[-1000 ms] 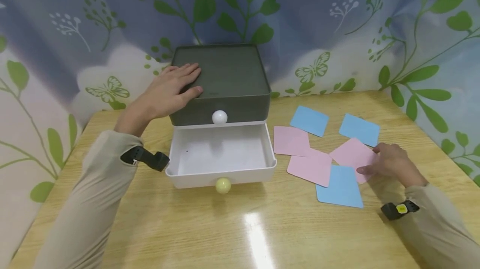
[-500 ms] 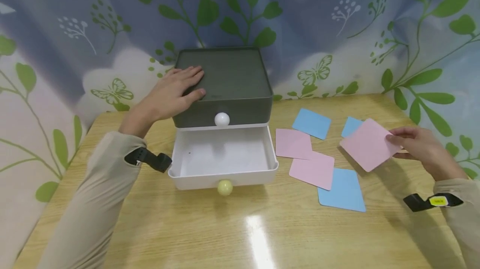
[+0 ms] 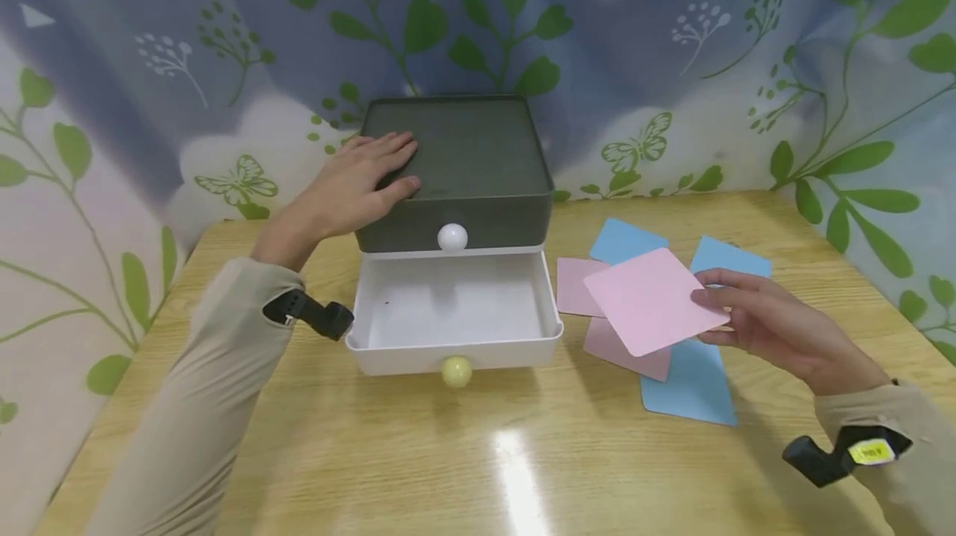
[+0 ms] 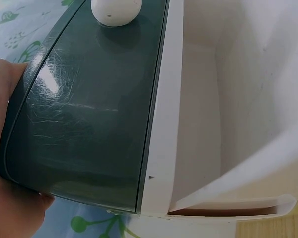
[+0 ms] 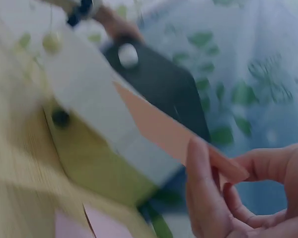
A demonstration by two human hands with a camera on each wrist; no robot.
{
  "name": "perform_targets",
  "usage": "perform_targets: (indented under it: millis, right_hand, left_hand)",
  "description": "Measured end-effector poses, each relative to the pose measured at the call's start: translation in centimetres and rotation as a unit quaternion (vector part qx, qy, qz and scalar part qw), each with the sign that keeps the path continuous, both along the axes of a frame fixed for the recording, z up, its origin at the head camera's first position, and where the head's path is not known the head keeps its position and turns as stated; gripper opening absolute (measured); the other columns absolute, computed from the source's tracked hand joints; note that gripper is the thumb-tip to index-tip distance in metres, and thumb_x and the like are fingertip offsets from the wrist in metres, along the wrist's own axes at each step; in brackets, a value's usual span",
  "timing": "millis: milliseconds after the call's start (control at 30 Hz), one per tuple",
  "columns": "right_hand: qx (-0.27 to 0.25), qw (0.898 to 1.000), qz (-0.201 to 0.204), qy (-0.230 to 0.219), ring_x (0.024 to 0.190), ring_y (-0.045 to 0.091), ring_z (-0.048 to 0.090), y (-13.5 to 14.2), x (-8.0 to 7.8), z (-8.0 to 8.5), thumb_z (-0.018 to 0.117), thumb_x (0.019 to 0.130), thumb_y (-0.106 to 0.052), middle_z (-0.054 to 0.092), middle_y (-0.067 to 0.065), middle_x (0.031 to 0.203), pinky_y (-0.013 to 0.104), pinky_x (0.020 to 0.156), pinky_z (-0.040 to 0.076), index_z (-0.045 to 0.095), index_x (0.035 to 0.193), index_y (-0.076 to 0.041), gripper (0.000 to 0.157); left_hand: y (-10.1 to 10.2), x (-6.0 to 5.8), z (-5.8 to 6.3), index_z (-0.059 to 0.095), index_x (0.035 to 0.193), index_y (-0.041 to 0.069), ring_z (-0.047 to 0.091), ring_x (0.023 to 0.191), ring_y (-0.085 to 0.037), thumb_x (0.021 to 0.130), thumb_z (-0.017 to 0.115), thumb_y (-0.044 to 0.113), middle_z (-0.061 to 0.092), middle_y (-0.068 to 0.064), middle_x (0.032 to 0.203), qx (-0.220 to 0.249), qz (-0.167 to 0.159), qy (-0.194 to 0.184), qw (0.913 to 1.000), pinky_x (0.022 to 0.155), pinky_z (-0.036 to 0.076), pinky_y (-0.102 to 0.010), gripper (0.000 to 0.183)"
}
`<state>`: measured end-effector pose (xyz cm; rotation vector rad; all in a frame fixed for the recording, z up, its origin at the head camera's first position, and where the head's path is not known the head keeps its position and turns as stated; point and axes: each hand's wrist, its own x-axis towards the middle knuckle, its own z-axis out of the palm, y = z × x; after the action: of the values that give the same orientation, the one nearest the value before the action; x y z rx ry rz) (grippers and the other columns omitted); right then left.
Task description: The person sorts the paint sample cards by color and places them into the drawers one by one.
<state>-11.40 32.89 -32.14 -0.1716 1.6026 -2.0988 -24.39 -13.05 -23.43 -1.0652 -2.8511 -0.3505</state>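
My left hand [image 3: 347,183] rests on the top left of a dark grey drawer box [image 3: 478,150], fingers stretched over its lid. Below the dark upper drawer with its white knob [image 3: 452,237], a white drawer [image 3: 418,360] with a yellow-green knob [image 3: 456,372] is pulled out, nothing lying in it. My right hand [image 3: 777,328] pinches a pink square card [image 3: 653,299] by its right corner, thumb on top. This card hangs above the others and partly covers them. In the right wrist view the held card [image 5: 156,126] appears nearly edge-on.
Under the held card lie two pink cards [image 3: 575,287] and two blue cards [image 3: 690,391]; another blue card [image 3: 735,255] lies at the back right. A leaf-print curtain [image 3: 299,46] hangs behind the wooden table [image 3: 358,453]. The open drawer juts toward the front.
My right hand has picked the pink card up off the table and carried it left, over the other cards. My left hand stays on the box.
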Motion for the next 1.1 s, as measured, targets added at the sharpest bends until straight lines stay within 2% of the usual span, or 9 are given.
perform_targets:
  millis: [167, 333, 467, 600, 700, 800, 933, 1033, 1100]
  right_hand:
    - [-0.065, 0.998, 0.021, 0.011, 0.086, 0.015, 0.065, -3.4, 0.2, 1.6, 0.035, 0.102, 0.004, 0.061, 0.001, 0.099, 0.035, 0.081, 0.056, 0.065, 0.108, -0.007, 0.033]
    - [-0.06, 0.998, -0.008, 0.03, 0.088, 0.015, 0.065, -6.8, 0.0, 2.8, 0.041, 0.1, 0.003, 0.061, 0.002, 0.096, 0.037, 0.084, 0.055, 0.065, 0.102, -0.007, 0.026]
    - [-0.058, 0.998, -0.015, 0.026, 0.095, 0.02, 0.067, -8.8, -0.2, 3.3, 0.044, 0.099, 0.003, 0.064, 0.006, 0.104, 0.041, 0.09, 0.053, 0.063, 0.104, -0.006, 0.021]
    - [-0.06, 0.997, 0.031, 0.039, 0.111, 0.029, 0.063, -10.5, 0.1, 3.6, 0.041, 0.101, 0.002, 0.06, 0.014, 0.12, 0.043, 0.1, 0.045, 0.051, 0.123, 0.0, 0.024]
    - [-0.046, 0.994, 0.066, 0.077, 0.12, 0.033, 0.056, -11.2, 0.3, 3.8, 0.04, 0.102, 0.002, 0.055, 0.019, 0.128, 0.043, 0.105, 0.04, 0.041, 0.134, 0.005, 0.032]
    - [-0.023, 0.991, 0.066, 0.115, 0.122, 0.033, 0.054, -11.2, 0.4, 3.7, 0.041, 0.101, 0.003, 0.053, 0.019, 0.13, 0.042, 0.106, 0.039, 0.043, 0.134, 0.005, 0.033]
    - [0.026, 0.988, 0.04, 0.144, 0.119, 0.029, 0.056, -10.0, 0.2, 3.2, 0.043, 0.1, 0.003, 0.054, 0.016, 0.126, 0.039, 0.104, 0.041, 0.049, 0.129, 0.002, 0.03]
    - [0.144, 0.977, 0.005, 0.154, 0.115, 0.02, 0.058, -8.7, -0.1, 2.6, 0.051, 0.1, -0.006, 0.055, 0.012, 0.126, 0.034, 0.099, 0.046, 0.049, 0.129, -0.003, 0.03]
    - [0.243, 0.956, -0.01, 0.161, 0.116, 0.019, 0.057, -7.8, -0.4, 2.0, 0.057, 0.098, -0.013, 0.054, 0.012, 0.129, 0.031, 0.096, 0.048, 0.049, 0.131, -0.004, 0.036]
  left_hand:
    - [0.0, -0.1, -0.1, 0.028, 0.149, -0.005, 0.018, 0.145, -0.034, 0.103, 0.04, 0.032, 0.023, -0.02, 0.156, 0.0, 0.001, -0.001, 1.0, 0.117, 0.011, -0.046, 0.06]
    - [-0.1, -0.2, -0.1, 0.028, 0.149, -0.005, 0.018, 0.145, -0.034, 0.103, 0.039, 0.032, 0.023, -0.02, 0.156, 0.0, 0.003, 0.001, 1.0, 0.117, 0.011, -0.045, 0.06]
    - [-0.1, -0.2, -0.1, 0.028, 0.149, -0.004, 0.018, 0.145, -0.034, 0.103, 0.039, 0.033, 0.023, -0.019, 0.156, -0.001, 0.004, 0.001, 1.0, 0.118, 0.01, -0.045, 0.06]
    - [-0.1, -0.2, -0.1, 0.028, 0.149, -0.004, 0.018, 0.145, -0.033, 0.103, 0.039, 0.033, 0.023, -0.019, 0.157, -0.001, 0.006, 0.0, 1.0, 0.118, 0.01, -0.045, 0.061]
    - [0.0, -0.3, -0.2, 0.029, 0.149, -0.005, 0.018, 0.145, -0.033, 0.102, 0.04, 0.033, 0.023, -0.019, 0.156, 0.002, 0.005, 0.0, 1.0, 0.118, 0.01, -0.045, 0.061]
    - [0.0, -0.3, -0.2, 0.029, 0.148, -0.005, 0.019, 0.145, -0.034, 0.102, 0.041, 0.032, 0.024, -0.02, 0.156, 0.006, 0.004, 0.002, 1.0, 0.118, 0.01, -0.045, 0.061]
    - [0.0, -0.2, -0.1, 0.03, 0.148, -0.006, 0.019, 0.145, -0.034, 0.102, 0.041, 0.032, 0.025, -0.02, 0.156, 0.009, 0.005, 0.003, 0.9999, 0.117, 0.011, -0.045, 0.061]
    - [0.0, -0.2, -0.1, 0.029, 0.148, -0.005, 0.019, 0.145, -0.034, 0.102, 0.04, 0.032, 0.024, -0.02, 0.156, 0.008, 0.004, 0.002, 1.0, 0.117, 0.011, -0.045, 0.061]
    - [-0.1, -0.2, -0.2, 0.029, 0.148, -0.006, 0.019, 0.145, -0.034, 0.102, 0.04, 0.032, 0.024, -0.02, 0.156, 0.006, 0.003, 0.001, 1.0, 0.117, 0.011, -0.045, 0.06]
